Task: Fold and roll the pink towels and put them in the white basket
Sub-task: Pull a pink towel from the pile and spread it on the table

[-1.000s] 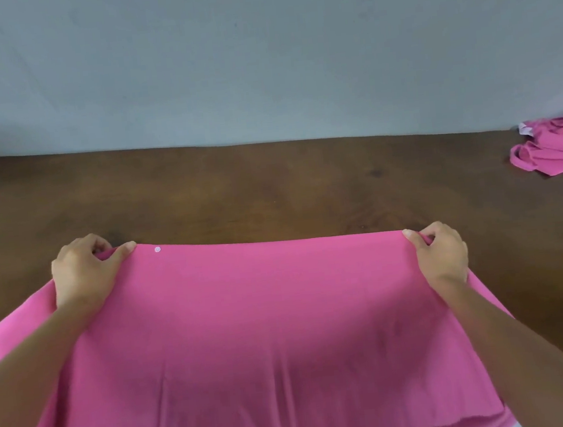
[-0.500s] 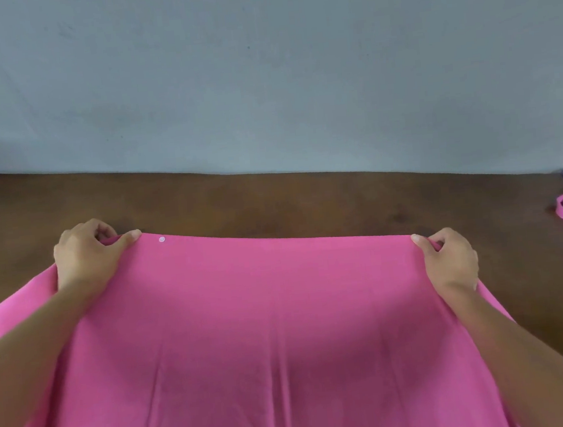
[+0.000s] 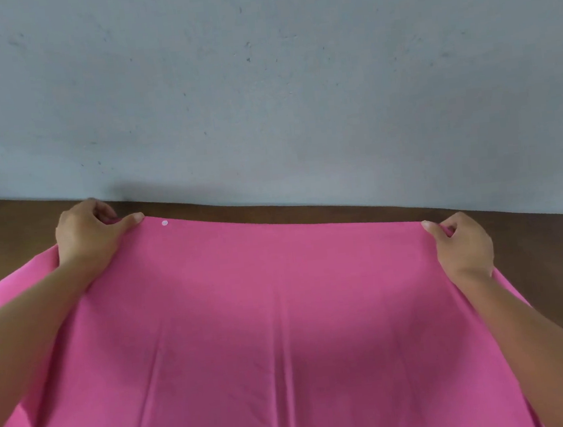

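While spread over brown table (image 3: 11,239) w/ far edge running L–R just short of wall (image 3: 262,94), pinched at both far corners: left hand (image 3: 86,240) clamped on far-left corner of pink towel (image 3: 283,316), right hand (image 3: 464,247) on far-right. Long axis across body, both hands equally close. Prob. next: draw far edge back toward self. No white basket in view.

Inspection for markings: no text, label, brand, number or sign can be read. The pink towel (image 3: 283,316) bears one small white dot (image 3: 164,223) near its far edge — too small to show any lettering
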{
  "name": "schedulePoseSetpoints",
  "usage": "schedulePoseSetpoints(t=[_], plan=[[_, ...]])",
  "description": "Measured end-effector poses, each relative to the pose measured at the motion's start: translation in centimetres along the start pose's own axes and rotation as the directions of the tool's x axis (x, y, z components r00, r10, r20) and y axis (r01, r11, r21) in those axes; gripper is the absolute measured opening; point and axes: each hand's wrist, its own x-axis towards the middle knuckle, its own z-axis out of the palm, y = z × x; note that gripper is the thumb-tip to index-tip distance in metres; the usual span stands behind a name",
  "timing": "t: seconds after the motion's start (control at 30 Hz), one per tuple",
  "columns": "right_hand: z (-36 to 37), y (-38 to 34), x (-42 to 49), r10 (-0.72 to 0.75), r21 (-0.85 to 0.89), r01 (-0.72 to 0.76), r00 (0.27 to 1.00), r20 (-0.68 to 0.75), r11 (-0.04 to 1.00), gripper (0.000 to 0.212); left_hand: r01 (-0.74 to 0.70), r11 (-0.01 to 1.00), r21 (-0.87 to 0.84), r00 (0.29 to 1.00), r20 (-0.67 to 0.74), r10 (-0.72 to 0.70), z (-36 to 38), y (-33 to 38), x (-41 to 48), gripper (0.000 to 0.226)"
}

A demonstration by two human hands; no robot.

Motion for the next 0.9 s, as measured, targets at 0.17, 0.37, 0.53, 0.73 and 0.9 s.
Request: schedulePoseSetpoints(t=[0.17, 0.37, 0.53, 0.73, 0.9], plan=[[1.4, -0.6, 3.0, -0.01, 0.011, 0.01, 1.0, -0.009, 1.0, 0.03, 0.009, 1.0, 0.014, 1.0, -0.027, -0.009, 1.5, 1.2, 2.6, 0.044], [2.1, -0.7, 4.5, -0.025, 0.039, 0.026, 0.999, -0.021, 0.999, 0.03, 0.021, 0.999, 0.042, 0.998, -0.066, -0.018, 2.1, 1.6, 3.3, 0.05], [2.4, -0.5, 4.9, -0.042, 0.02, 0.042, 0.999, -0.024, 0.999, 0.026, 0.023, 0.994, 0.102, 0.997, -0.081, -0.015, 2.1, 1.5, 3.3, 0.052], [1.6, -0.2, 5.9, -0.109, -0.135, 0.113, 0.993, 0.037, 0.984, 0.03, -0.008, 0.946, 0.325, 0.999, -0.044, 0.024, 1.6, 3.0, 2.2, 0.043], [0.0, -1.5, 3.8, -0.169, -0.215, 0.18, 0.983, 0.068, 0.96, 0.032, -0.077, 0.928, 0.365, 0.996, -0.004, 0.084, 0.2, 4.7, -0.3, 0.04]])
